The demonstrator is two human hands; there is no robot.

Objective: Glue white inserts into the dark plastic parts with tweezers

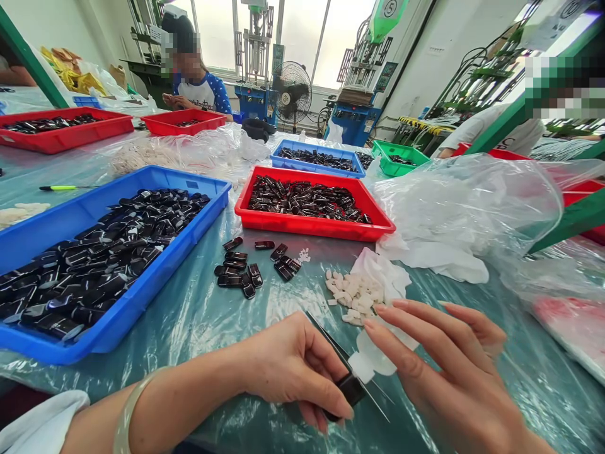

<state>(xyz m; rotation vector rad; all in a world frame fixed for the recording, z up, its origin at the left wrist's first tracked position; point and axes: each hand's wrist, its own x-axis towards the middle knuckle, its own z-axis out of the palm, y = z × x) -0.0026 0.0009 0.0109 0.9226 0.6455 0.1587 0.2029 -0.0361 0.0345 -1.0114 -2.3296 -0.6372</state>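
Observation:
My left hand (302, 369) is closed around a small black plastic part (350, 389). A pair of thin metal tweezers (326, 337) runs through the same hand, its points angled down to the right. At the black part's end is a translucent white piece (373, 360), beside the fingers of my right hand (449, 372). That right hand is open with its fingers stretched out; whether it touches the white piece I cannot tell. Just beyond its fingertips lies a pile of small whitish pieces (354, 293). Several loose black parts (239, 268) lie farther left on the table.
A blue tray (220, 192) of black parts stands at left, a red tray (314, 228) of them ahead. Crumpled clear plastic bags (467, 202) spread at right near a green post (574, 217). Plastic film covers the table. A person (196, 88) sits across, near a fan (292, 93).

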